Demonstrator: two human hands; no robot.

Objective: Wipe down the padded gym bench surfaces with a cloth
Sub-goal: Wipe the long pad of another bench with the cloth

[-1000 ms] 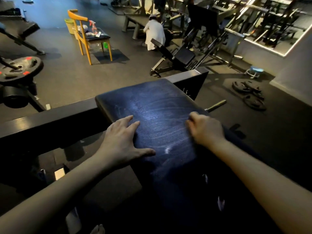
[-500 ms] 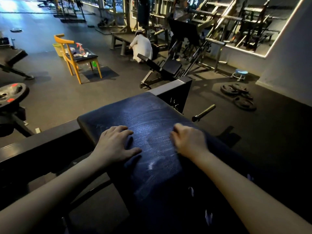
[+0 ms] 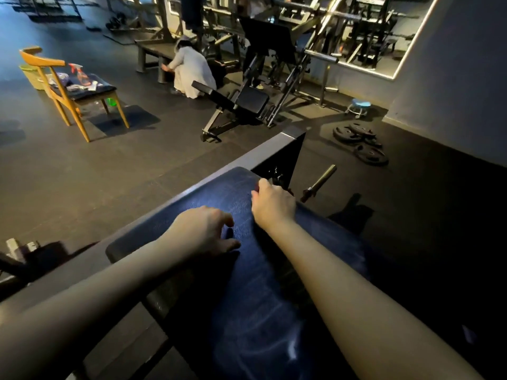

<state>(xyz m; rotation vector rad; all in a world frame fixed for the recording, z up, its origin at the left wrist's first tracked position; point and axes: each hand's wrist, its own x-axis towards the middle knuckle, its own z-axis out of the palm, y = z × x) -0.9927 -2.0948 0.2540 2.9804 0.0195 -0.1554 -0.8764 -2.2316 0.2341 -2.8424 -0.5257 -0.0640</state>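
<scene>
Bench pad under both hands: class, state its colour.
Dark blue bench pad, with faint pale streaks; it shows best in the head view.

Dim frame overall, with low-light noise and smeared detail in the dark areas. Cool bluish light fell on the floor at top left. A bright strip edged the mirror at top right. Chair threw a hard shadow to its right, so the main light came from the left. Padded bench carried a blue sheen at its far end and a small white glare spot near the camera. Left hand cast a dark shadow on the pad beneath it. Floor at lower right went almost black. Wide-angle bend was strong at the edges, forearms stretched. Far machines looked soft.
</scene>
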